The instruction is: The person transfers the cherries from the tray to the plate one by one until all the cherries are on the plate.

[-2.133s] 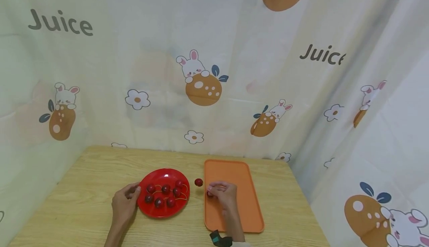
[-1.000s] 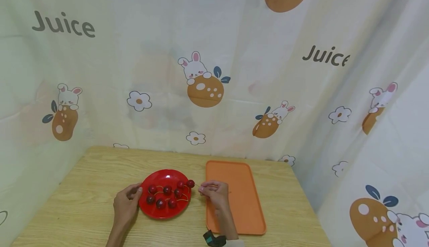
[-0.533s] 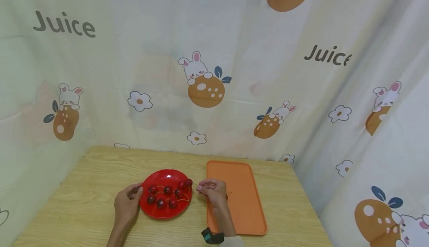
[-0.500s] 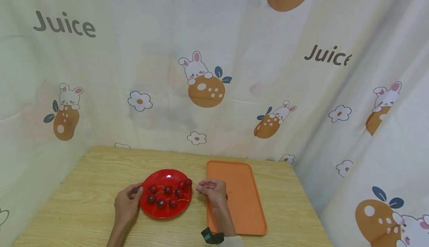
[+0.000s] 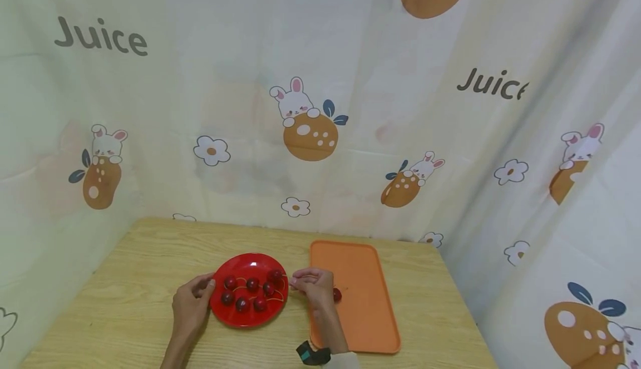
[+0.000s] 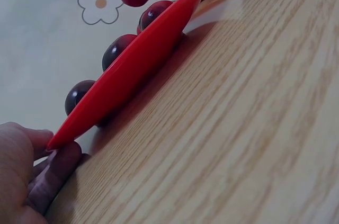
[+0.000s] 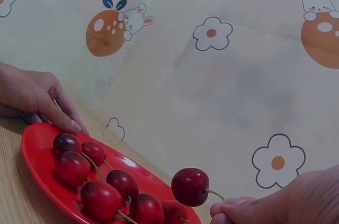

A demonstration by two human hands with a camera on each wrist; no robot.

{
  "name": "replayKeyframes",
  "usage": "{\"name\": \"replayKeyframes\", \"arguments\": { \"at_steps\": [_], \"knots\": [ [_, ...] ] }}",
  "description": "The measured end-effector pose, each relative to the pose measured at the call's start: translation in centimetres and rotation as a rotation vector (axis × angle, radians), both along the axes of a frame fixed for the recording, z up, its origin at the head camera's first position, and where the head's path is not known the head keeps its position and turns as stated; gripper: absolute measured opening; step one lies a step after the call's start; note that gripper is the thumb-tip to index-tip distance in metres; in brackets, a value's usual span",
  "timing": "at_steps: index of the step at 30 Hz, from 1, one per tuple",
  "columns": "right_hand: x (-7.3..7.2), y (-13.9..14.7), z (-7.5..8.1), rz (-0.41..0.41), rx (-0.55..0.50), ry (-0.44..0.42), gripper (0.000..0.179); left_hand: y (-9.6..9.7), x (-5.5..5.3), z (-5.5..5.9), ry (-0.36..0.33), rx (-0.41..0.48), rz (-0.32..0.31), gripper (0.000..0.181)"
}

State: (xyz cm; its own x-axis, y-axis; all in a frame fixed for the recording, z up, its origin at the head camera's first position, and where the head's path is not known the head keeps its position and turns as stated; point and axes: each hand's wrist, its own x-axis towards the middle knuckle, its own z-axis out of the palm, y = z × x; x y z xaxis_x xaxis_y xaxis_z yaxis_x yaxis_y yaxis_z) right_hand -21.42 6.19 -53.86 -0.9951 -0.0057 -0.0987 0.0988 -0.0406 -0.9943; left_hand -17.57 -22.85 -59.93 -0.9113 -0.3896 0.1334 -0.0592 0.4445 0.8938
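While the left hand point(image 5: 191, 306) grips the red plate point(image 5: 240, 264) by its left rim, the right hand point(image 5: 315, 286) pinches a cherry point(image 7: 189, 187) by its thin stem point(image 7: 215, 193), and that fruit hangs above the plate's right side! Other cherries point(image 5: 242, 304) sit within the plate; one more cherry point(image 5: 338, 295) lies on the orange tray point(image 5: 368, 321) to the plate's right. Careful now: a slipping stem could drop the fruit onto its neighbours, or a jerked rim might set the lot rolling.

Pale curtain point(image 5: 225, 35) behind wooden table point(image 5: 165, 246) and at both sides; printed rabbits point(image 5: 295, 103), brown fruits point(image 5: 310, 141), flowers point(image 5: 204, 150), word "Juice" point(image 5: 100, 36). Light soft.
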Motion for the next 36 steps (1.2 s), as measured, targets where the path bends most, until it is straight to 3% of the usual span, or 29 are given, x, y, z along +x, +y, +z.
{"name": "replayKeyframes", "arguments": {
  "at_steps": [25,36],
  "knots": [
    [-0.3,-2.5,-0.9,0.013,-0.049,-0.001,0.025,0.0,0.1,0.0,-0.016,0.007,-0.009,0.029],
    [-0.3,-3.5,-0.9,0.001,-0.062,0.007,0.019,-0.2,0.3,-0.3,0.010,-0.002,-0.028,0.028]
  ]
}}
